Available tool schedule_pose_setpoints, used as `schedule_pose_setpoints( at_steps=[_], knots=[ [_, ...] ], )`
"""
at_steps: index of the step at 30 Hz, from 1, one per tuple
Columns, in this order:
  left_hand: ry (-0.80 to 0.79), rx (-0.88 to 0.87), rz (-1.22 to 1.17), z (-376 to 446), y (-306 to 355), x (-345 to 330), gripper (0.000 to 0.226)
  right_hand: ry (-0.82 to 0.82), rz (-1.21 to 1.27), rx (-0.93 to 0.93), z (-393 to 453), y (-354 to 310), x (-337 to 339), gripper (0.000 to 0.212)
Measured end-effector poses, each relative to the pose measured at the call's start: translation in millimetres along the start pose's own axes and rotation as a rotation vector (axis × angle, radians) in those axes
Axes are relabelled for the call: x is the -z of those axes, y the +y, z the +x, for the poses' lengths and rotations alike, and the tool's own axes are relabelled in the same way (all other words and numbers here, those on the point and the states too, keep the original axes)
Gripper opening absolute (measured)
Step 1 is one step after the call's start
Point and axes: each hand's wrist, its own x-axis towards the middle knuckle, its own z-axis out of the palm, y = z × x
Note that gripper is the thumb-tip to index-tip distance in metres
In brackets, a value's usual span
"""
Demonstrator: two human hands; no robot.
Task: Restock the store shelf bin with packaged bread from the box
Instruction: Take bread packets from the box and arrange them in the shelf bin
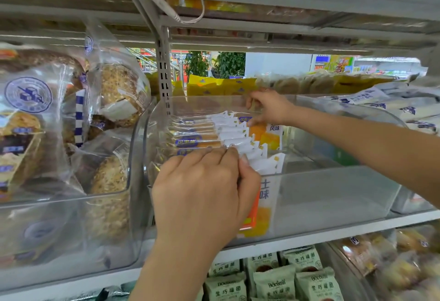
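A clear plastic shelf bin (333,188) stands in the middle of the shelf. A row of packaged bread (197,134) in clear, white and orange wrappers stands upright in its left half. My left hand (202,191) is at the bin's front, thumb and fingers pinching the white edge of the nearest packet. My right hand (269,107) reaches over the bin to the back of the row, its fingers touching the rearmost packet's top (245,119). The box is out of view.
A bin of large seeded loaves in clear bags (71,134) sits to the left. White and blue packets (392,107) fill the bin at right. Yellow packets (219,86) lie behind. Green packets (273,279) fill the shelf below. An upper shelf hangs overhead.
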Motion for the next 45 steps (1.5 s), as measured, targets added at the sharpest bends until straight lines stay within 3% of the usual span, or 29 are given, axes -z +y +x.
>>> schedule_pose_setpoints(
  at_steps=[6,10,13,17,21,24,27,29,32,34,37,39,41,45],
  knots=[
    [-0.019,0.004,0.007,0,0,0,0.039,0.028,0.268,-0.046,-5,-8,17,0.028],
    [-0.082,0.014,0.021,3,1,5,0.038,0.101,0.059,-0.193,-35,-43,54,0.023],
    [-0.125,-0.004,0.06,5,0,10,0.039,0.328,0.03,-0.271,-100,-82,70,0.016],
    [-0.258,-0.061,0.051,7,0,14,0.049,0.701,0.241,-0.091,-204,-132,61,0.023],
    [-0.313,-0.179,0.137,-17,5,28,0.055,0.762,0.222,0.01,-297,-166,12,0.021],
    [-0.263,-0.241,-0.021,-82,28,49,0.049,0.615,0.272,-0.03,-358,-174,-37,0.023],
    [-0.374,-0.195,-0.172,-175,53,70,0.058,0.351,0.288,-0.121,-419,-177,-90,0.023],
    [-0.56,-0.184,-0.259,-234,71,84,0.057,0.154,0.285,-0.202,-458,-176,-126,0.022],
    [-1.092,-0.034,-0.342,-316,87,107,0.059,-0.269,0.222,-0.357,-517,-173,-175,0.019],
    [-1.353,0.124,-0.291,-375,87,126,0.057,-0.554,0.194,-0.484,-554,-170,-198,0.019],
    [-1.564,0.39,-0.225,-449,85,155,0.042,-0.865,0.188,-0.543,-588,-170,-219,0.028],
    [-1.696,0.492,-0.228,-471,92,163,0.034,-1.053,0.234,-0.544,-598,-169,-228,0.047],
    [-1.764,0.54,-0.293,-479,101,167,0.04,-1.162,0.229,-0.507,-605,-166,-233,0.065],
    [-1.88,0.521,-0.318,-487,101,175,0.046,-1.385,0.082,-0.413,-616,-161,-241,0.053]
  ],
)
